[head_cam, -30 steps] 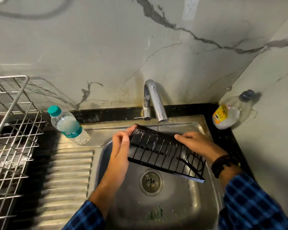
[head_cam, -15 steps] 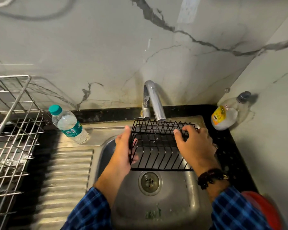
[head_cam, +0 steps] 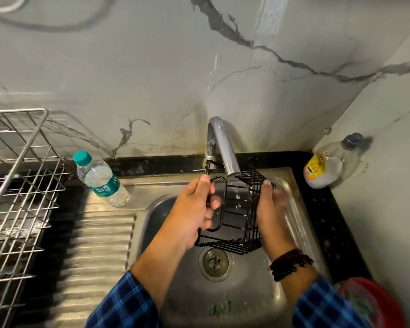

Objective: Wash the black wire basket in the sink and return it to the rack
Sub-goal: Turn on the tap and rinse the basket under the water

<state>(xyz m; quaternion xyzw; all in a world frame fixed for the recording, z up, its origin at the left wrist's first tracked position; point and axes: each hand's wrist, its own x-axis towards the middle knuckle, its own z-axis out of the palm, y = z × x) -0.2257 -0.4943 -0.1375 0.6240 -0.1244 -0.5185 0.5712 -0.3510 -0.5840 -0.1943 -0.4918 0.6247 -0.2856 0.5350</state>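
Left hand (head_cam: 194, 209) and right hand (head_cam: 270, 216) curl their fingers (head_cam: 215, 201) round the side edges of the black wire basket (head_cam: 237, 233), just under the tap (head_cam: 224, 150)

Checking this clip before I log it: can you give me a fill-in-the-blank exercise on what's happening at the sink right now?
1. The left hand and right hand hold the black wire basket under the ___.
2. The water bottle stands to the ___ of the sink basin.
3. The beaded bracelet is on the ___ wrist.
Missing words: faucet, left, right.
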